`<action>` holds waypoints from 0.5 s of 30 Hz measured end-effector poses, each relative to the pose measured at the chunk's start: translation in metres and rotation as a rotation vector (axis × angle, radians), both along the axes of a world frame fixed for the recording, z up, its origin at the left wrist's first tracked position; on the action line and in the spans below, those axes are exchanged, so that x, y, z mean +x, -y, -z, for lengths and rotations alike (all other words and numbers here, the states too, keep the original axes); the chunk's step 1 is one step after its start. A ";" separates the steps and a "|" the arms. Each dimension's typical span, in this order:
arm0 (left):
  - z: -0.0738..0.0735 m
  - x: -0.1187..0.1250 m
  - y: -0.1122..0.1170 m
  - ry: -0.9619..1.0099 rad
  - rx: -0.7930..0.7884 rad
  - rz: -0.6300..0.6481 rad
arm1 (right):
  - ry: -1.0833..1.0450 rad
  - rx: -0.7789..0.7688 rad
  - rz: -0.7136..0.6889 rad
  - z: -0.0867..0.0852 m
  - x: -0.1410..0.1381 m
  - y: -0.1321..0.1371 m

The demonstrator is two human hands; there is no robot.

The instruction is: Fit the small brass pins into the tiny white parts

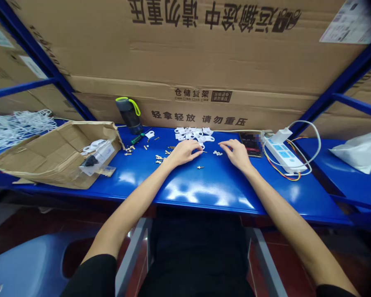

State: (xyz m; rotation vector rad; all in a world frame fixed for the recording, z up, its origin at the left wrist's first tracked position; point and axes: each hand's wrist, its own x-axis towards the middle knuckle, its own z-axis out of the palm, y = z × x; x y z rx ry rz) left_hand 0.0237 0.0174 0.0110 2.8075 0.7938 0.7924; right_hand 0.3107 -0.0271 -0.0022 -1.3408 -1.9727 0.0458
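My left hand point(184, 152) rests on the blue shelf top point(210, 192), fingers curled in a pinch beside a small white plastic part point(202, 145); what it pinches is too small to make out. My right hand point(235, 152) lies palm down, fingers bent, next to a little heap of small white nuts point(217, 153). A single screw point(199, 167) lies in front of my left hand. A pile of white plastic clips point(193, 134) sits just beyond both hands, and brass screws point(158, 157) are scattered to the left.
An open cardboard box point(54, 152) with white parts lies at left. A dark bottle with a green loop point(129, 114) and a green screwdriver point(137, 138) stand behind. A phone point(250, 143), a white power strip point(284, 156) with cables and a plastic bag point(360, 150) are at right.
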 end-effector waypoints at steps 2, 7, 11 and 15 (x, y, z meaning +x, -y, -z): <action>0.003 -0.001 -0.002 0.001 -0.013 -0.014 | 0.032 -0.035 0.017 0.000 0.014 -0.003; 0.011 0.005 -0.001 -0.048 -0.055 0.046 | 0.095 -0.123 -0.089 0.003 0.012 0.000; 0.012 0.006 0.002 -0.046 -0.059 0.050 | 0.127 -0.106 -0.075 0.006 -0.003 0.004; 0.008 0.003 0.006 -0.001 -0.089 0.037 | 0.181 -0.083 -0.053 0.011 -0.007 0.001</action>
